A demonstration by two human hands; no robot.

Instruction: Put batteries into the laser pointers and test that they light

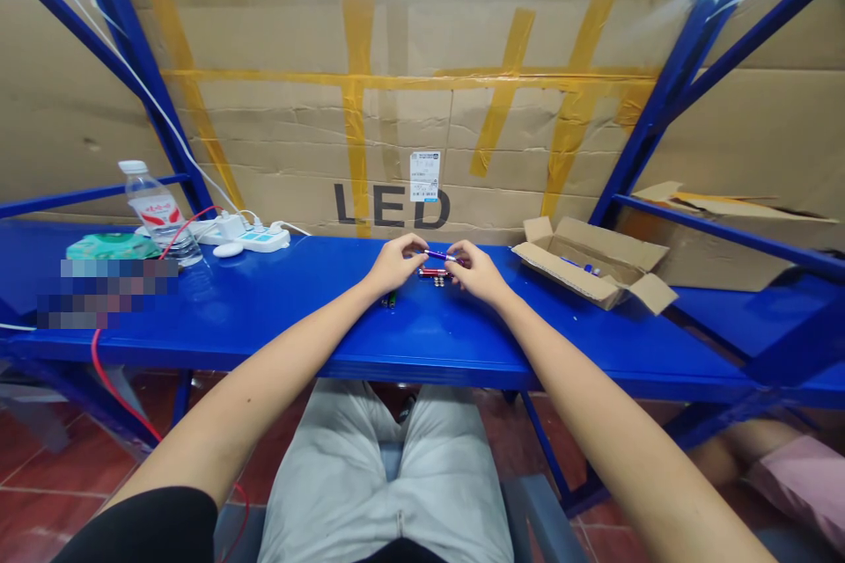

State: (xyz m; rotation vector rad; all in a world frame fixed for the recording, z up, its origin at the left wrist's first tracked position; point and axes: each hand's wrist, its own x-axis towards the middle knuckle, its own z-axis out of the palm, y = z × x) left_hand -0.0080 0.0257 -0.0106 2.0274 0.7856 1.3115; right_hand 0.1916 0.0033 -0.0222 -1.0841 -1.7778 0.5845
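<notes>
My left hand (396, 266) and my right hand (478, 271) meet over the blue table. Between them they hold a slim purple pen-shaped tube (438, 256), level and pointing sideways. The left fingertips pinch its left end; the right fingers close round its right end, partly hiding it. Just below lies a red pen-shaped tube (432, 273) on the table, with several small silver round pieces (439, 281) in front of it. Beside my left wrist are small green and dark pieces (389, 300), partly hidden, too small to name.
An open cardboard box (564, 268) with blue items inside stands right. On the left are a water bottle (158, 211), a white power strip (254, 237) and a green packet (112, 246). A taped cardboard sheet (283, 141) closes off the back. Someone's leg shows lower right.
</notes>
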